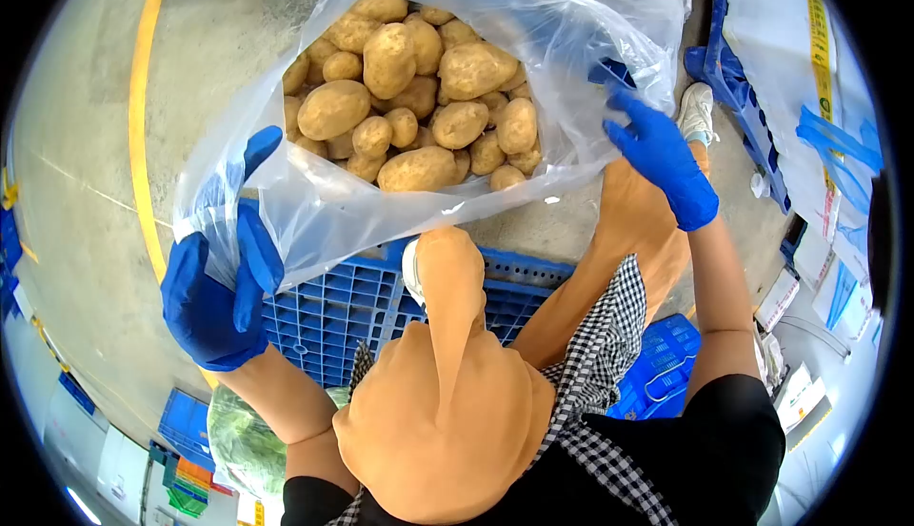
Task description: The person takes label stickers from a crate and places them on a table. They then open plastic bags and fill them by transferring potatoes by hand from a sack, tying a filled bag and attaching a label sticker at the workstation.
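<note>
A large clear plastic bag (381,226) lies wide open before me, with many potatoes (390,59) heaped inside. My left hand (219,288), in a blue glove, holds the bag's left edge. The plastic runs between its thumb and fingers, and one fingertip shows higher up by the rim. At the opposite side, my right hand (664,159), also gloved in blue, grips the right rim; part of its fingers is covered by the film and slightly blurred. The bag is spread between both hands.
A blue plastic pallet (314,321) lies by my feet. Another blue pallet (738,88) stands at the right with white sacks. Behind me are a wrapped green cabbage-like bundle (243,436) and a blue crate (662,359). A yellow line (141,117) crosses the floor.
</note>
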The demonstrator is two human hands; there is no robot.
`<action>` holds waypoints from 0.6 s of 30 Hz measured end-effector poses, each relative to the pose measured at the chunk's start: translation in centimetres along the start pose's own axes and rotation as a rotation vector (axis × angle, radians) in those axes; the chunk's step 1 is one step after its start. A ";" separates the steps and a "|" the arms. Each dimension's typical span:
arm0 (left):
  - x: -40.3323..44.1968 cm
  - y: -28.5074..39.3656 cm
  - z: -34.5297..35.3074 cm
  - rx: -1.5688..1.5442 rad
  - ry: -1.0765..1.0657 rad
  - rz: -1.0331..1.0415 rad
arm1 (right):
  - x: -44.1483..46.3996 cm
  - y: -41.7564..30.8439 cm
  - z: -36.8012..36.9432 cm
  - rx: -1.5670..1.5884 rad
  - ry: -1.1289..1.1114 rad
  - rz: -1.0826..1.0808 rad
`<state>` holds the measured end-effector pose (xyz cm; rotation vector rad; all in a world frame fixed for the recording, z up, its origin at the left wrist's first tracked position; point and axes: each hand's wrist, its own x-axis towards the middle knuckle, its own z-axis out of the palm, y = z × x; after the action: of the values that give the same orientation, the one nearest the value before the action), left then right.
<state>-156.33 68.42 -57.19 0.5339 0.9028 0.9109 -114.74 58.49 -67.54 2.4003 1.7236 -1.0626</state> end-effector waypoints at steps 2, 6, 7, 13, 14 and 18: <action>0.0 0.0 0.5 -0.006 -0.016 0.012 | -0.9 -1.1 -1.5 0.178 -0.215 -0.110; -0.1 0.3 1.7 -0.012 -0.044 0.040 | 0.0 -5.5 -8.8 0.611 -0.455 -0.210; -0.3 0.4 2.1 -0.008 -0.047 0.050 | 0.8 -6.0 -10.8 0.692 -0.376 -0.264; -1.0 1.9 3.8 0.006 -0.056 0.118 | 16.3 -0.4 -16.7 0.624 0.378 -0.293; -1.1 2.1 4.1 0.011 -0.055 0.132 | 19.4 0.7 -16.4 0.460 0.387 -0.323; -0.9 1.8 4.7 -0.081 -0.043 0.149 | 25.3 8.6 -10.4 -0.523 0.475 -0.098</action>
<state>-153.44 68.47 -53.01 0.5547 0.7913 1.0628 -97.89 80.18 -75.85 2.3373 1.9389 0.0032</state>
